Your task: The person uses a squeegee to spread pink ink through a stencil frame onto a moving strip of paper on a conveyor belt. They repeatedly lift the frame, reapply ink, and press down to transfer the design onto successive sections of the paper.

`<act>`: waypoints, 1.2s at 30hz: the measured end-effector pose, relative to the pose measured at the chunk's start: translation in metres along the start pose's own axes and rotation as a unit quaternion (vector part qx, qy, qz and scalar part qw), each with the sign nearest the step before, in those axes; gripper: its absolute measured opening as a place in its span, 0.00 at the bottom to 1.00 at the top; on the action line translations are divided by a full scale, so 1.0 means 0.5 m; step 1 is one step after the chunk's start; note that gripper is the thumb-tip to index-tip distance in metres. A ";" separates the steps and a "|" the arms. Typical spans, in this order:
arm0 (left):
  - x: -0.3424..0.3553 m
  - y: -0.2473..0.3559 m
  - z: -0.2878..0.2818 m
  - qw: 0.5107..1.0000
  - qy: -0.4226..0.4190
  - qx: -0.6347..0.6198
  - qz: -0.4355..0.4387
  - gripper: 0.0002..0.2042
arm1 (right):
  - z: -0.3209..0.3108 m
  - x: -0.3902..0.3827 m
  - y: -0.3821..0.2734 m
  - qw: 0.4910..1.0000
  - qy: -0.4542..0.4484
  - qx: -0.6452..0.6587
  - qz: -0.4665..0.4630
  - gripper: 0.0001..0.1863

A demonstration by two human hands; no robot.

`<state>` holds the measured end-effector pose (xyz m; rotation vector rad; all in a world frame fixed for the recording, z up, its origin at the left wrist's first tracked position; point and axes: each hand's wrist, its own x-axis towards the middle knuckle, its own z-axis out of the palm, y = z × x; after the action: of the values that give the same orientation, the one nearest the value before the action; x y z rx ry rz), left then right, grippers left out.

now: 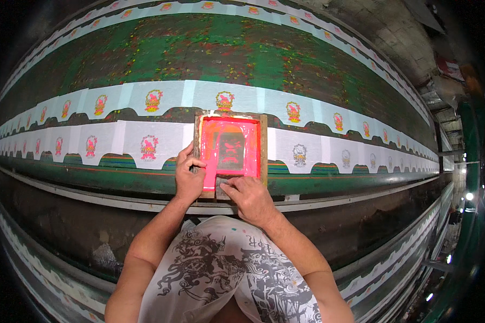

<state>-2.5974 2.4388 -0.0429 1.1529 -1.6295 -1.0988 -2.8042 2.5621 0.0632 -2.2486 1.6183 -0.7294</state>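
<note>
A wooden screen-printing frame [263, 148] lies over the near row of white fabric pieces, directly in front of me. Bright pink ink [209, 180] coats the mesh along its inner edges, and a darker patch with a pattern shows in the middle. My left hand [190, 175] is closed on the frame's left side, close to its near corner. Over the near edge of the frame, my right hand [249, 196] has its fingers bent around a squeegee [221, 189], partly hidden by the fingers. The fabric beneath the frame is covered.
Left of the frame, the near row's pieces [170, 141] bear pink and yellow prints; on the right, one piece [285, 159] carries only a grey outline. A second printed row [199, 91] runs behind, on a long green table [242, 54] spotted with paint. A rail [118, 199] edges the table's near side.
</note>
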 end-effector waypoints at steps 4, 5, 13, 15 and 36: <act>0.001 0.000 0.000 1.000 0.000 0.008 0.002 0.09 | -0.012 -0.026 -0.011 0.999 -0.039 0.032 0.013 0.22; 0.002 0.001 0.000 1.000 0.001 0.011 0.003 0.09 | -0.015 -0.035 -0.009 0.998 -0.018 0.050 0.022 0.23; 0.003 0.053 0.014 0.999 0.016 0.033 0.038 0.09 | -0.031 -0.158 0.064 0.952 0.178 0.109 0.222 0.26; -0.003 0.076 0.046 0.999 0.010 0.026 0.044 0.09 | -0.036 -0.193 0.089 0.926 0.187 0.185 0.271 0.26; -0.084 0.137 0.474 0.999 0.006 -0.029 -0.026 0.11 | -0.244 -0.486 0.353 0.938 0.191 0.178 0.227 0.27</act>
<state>-2.8278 2.5363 -0.0464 1.1671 -1.5558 -1.1631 -3.0720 2.7396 0.0194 -1.4674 1.8909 -1.2553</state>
